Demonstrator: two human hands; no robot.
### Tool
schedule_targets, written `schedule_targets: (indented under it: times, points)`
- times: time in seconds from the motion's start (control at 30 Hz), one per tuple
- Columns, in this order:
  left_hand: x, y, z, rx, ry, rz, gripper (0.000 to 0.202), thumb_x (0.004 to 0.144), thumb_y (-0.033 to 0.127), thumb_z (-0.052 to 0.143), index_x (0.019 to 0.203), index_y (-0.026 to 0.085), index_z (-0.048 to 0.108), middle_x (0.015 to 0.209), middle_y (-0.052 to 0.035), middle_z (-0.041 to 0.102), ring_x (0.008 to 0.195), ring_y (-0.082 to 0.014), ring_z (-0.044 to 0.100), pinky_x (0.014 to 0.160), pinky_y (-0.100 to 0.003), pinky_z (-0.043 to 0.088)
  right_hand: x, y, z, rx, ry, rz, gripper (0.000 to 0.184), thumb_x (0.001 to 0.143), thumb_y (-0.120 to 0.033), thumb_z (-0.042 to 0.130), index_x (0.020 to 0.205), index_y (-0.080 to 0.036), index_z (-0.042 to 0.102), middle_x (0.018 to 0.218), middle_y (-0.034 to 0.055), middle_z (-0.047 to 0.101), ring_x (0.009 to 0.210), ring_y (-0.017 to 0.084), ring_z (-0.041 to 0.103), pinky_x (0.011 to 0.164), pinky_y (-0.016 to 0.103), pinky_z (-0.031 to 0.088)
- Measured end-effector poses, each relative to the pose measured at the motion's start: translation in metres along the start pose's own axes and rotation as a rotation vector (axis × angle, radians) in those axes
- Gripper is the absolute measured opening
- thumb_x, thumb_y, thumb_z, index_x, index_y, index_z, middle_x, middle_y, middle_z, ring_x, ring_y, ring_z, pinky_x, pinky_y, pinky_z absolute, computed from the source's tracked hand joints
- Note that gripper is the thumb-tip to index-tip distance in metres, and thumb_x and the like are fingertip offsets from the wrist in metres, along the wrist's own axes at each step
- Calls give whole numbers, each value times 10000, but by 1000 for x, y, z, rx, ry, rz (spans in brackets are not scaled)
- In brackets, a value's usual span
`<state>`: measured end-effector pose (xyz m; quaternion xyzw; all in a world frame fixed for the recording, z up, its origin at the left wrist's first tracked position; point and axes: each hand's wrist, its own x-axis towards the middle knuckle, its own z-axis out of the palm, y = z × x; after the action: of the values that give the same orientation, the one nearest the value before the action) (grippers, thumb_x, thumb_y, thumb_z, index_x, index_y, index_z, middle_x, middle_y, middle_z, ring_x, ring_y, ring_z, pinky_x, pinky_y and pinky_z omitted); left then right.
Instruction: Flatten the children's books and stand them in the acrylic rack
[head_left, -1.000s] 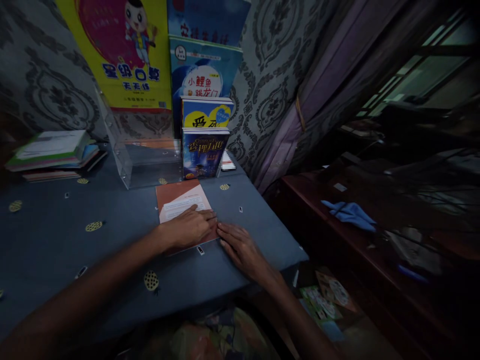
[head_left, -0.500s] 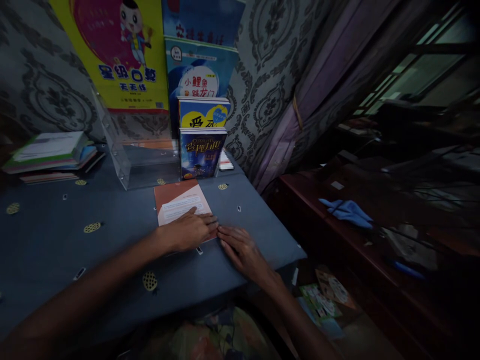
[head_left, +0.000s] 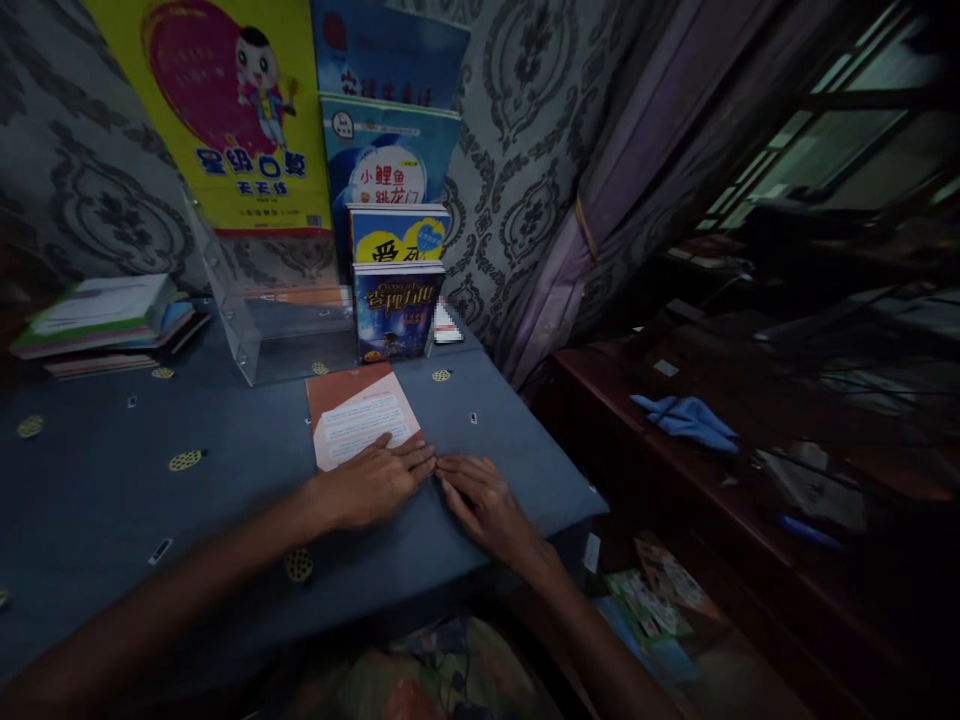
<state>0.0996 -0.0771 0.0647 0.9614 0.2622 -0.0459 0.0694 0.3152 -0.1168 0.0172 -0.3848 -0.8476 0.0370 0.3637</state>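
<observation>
A thin reddish-brown booklet [head_left: 351, 385] with a pale printed panel lies on the blue-grey tablecloth in front of me. Across its near part rests my left hand [head_left: 379, 483], palm down with the fingers stretched to the right. My right hand [head_left: 484, 503] lies on the cloth at the booklet's near right corner, its fingers extended and its fingertips close to those of the left. Neither hand grasps anything. The booklet's near edge is mostly covered by the left hand.
Behind the booklet a clear acrylic rack [head_left: 281, 350] holds upright books, a dark blue one [head_left: 394, 320] in front and a large yellow one [head_left: 247, 190] at left. Stacked books [head_left: 97, 325] sit at the far left. A blue cloth [head_left: 686, 420] lies on a dark red surface at right.
My left hand has slid slightly toward me along the booklet, baring more of the printed panel. The right hand has barely moved. The view has shifted slightly.
</observation>
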Motion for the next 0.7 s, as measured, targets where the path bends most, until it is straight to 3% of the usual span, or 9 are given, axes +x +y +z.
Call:
schedule_targets:
  times: [0.27,0.7]
  points:
    - [-8,13,17,58,35,-51,651,886,18,309,1523,146,269,1595,-133,319,1484,-233,278,1165,-494,278,-1,0,0,-2,-21,10,230,953,-151,489,1019,-186,707,1046,111,753,990,243,692,853,429,553]
    - [-20,26,33,137,102,-95,607,903,78,339,1509,96,306,1574,-171,347,1475,-262,296,1149,-488,294,1,-1,-2,-6,-66,-1,259,998,-215,463,1095,-189,702,1064,107,732,985,239,667,849,421,546]
